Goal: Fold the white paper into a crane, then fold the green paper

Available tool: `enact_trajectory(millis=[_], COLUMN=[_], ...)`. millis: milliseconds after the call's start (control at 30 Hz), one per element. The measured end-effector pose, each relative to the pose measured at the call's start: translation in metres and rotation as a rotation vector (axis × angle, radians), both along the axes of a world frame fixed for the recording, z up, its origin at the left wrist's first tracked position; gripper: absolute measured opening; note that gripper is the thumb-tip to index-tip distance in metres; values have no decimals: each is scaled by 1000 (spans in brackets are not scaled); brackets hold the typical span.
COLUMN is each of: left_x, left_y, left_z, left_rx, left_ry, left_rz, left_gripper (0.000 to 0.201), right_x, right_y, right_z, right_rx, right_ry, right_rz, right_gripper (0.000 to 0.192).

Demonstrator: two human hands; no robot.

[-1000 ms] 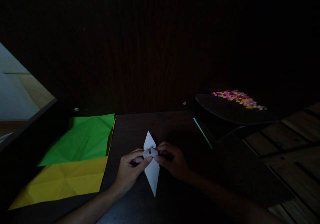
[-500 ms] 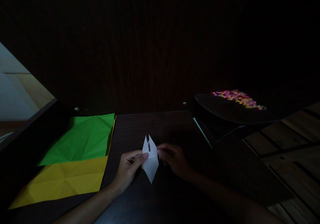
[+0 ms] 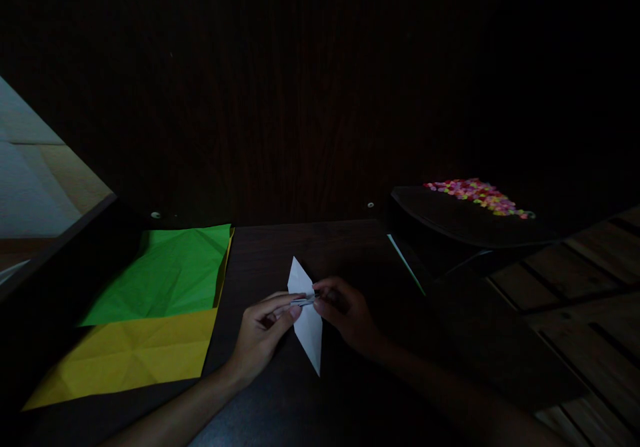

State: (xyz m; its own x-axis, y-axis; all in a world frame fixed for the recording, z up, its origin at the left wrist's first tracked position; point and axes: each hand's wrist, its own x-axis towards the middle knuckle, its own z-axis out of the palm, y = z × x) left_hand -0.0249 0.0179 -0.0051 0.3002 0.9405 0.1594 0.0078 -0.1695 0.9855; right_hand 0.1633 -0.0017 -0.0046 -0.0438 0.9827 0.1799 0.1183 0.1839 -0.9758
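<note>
While the room is very dim, I log from the head view: one folded white paper point(image 3: 306, 320), a long kite shape with points at far and near ends, lying on the dark table point(image 3: 350, 394) at centre. My left hand point(image 3: 263, 337) pinches its left edge at mid-length, thumb and forefinger closed on the fold. My right hand point(image 3: 350, 314) meets it from the other side, fingertips closed on the same spot. Left of the hands: one creased green sheet point(image 3: 165, 274) lying over one yellow sheet point(image 3: 130, 354), well apart from the white paper. Far right, on a dark raised surface: one heap of small coloured pieces point(image 3: 477, 195).
</note>
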Motion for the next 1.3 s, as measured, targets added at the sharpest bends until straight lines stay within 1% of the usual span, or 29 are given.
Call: enact_trajectory(millis=[167,267,367,433,533,633,833,1033,1100,1200,1300], left_x=[0,0,2,3,3,3,4,4,4,4,4], left_y=[0,-1,-2,-3,-3,-2,-2,-2,-2,-2,-1], left_z=[1,1,1,2,3,4,4,3,2,1,0], left_rx=[62,96,137,162,182,175,162,201,209,220,226], left_ry=[44,77,80,79,86,103,83,80,83,80,76], left_rz=[-12,29,88,111,107,90,58,38,39,45,26], left_gripper=[22,23,25,27,30,31,29,25,23,22,22], right_x=[-1,-2,-1,-1,-1,-1,-1,1,0,0,2], right_y=[0,0,0,0,-3,-5,-7,-8,-8,-9,-10], right_z=[-3,-7,-11,-11,-11,-9,-3,-1,1,2,2], right_rx=[1,11,42,87,143,176,280,349,355,323,319], right_ry=[-57,-79,-18,33,52,-5,-110,-162,-173,-213,-239], right_rz=[36,-30,-103,-119,-103,-99,-83,-6,2,13,10], right_gripper=[24,23,27,30,31,30,21,12,10,11,12])
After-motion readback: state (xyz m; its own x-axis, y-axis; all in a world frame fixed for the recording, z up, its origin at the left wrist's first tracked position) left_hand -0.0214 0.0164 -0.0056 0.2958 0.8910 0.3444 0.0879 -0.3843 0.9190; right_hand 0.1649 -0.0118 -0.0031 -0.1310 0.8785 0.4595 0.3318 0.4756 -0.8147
